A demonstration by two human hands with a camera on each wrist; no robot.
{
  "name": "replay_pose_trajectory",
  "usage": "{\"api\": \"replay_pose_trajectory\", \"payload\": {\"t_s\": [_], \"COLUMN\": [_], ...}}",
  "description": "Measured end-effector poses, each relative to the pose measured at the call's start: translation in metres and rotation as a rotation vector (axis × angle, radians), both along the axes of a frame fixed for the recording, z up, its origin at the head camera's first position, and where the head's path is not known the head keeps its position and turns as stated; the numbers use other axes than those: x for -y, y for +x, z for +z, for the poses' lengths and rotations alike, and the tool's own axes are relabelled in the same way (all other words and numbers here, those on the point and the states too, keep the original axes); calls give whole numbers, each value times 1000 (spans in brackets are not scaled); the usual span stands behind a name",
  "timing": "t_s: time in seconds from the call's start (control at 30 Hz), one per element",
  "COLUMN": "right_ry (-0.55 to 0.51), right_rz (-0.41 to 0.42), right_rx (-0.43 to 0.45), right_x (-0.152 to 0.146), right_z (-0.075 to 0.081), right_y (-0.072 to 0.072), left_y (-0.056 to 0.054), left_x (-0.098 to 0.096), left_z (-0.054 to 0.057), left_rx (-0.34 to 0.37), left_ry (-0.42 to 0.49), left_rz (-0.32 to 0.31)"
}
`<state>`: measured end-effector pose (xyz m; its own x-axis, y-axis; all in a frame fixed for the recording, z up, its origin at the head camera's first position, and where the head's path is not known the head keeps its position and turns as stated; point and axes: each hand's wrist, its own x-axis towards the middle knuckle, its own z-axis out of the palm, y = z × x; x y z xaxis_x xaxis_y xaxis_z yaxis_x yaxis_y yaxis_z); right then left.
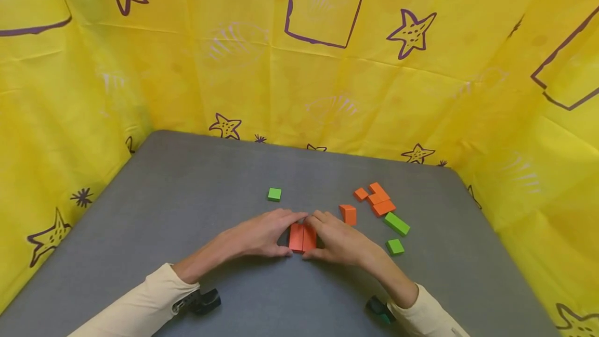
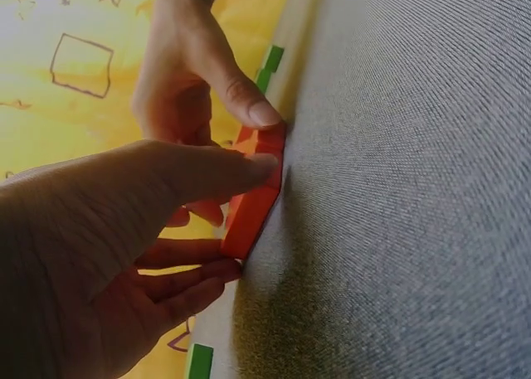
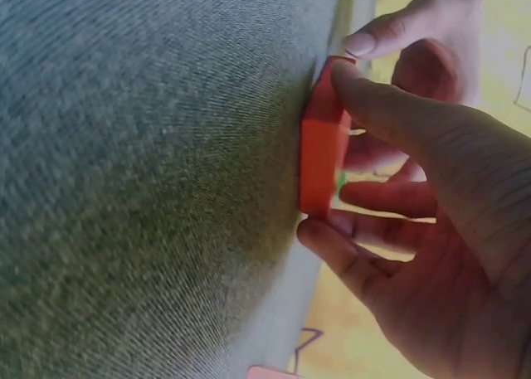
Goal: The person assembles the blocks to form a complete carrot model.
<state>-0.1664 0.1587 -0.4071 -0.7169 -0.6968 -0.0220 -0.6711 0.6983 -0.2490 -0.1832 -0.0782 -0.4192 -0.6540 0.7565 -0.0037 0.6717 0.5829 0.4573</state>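
Reader: What lies to the left?

Me: My left hand, thumb at the near end and fingertips at the far end, grips the left red block. Beyond this hand, well apart, sits a lone green block.

Reader: And between the hands?

Me: The left red block and the right red block, side by side on the grey table, with a thin seam showing. My right hand grips the right red block, likewise thumb near, fingers far.

Reader: Farther right?

Me: Just beyond my right hand, a slanted orange block; then, farther out, a small orange block and a cluster of orange blocks. Right of that hand lie a short green block and a long green block.

Reader: What might fail?

Me: In my judgement, uneven pressure could skew the red pair and part its seam. Lifting with weak inward pressure could drop one. Swinging my right knuckles outward could knock the slanted block.
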Motion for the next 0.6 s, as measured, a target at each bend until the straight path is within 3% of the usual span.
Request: {"api": "replay_pose_trajectory", "payload": {"t_s": [0.6], "right_ry": [34], "right_rz": [-18], "right_rx": [11], "right_x": [11], "right_z": [-5], "right_y": [-5], "left_y": [-4], "left_x": [1], "left_z": [0], "left_rx": [2], "left_ry": [3], "left_rz": [0]}}
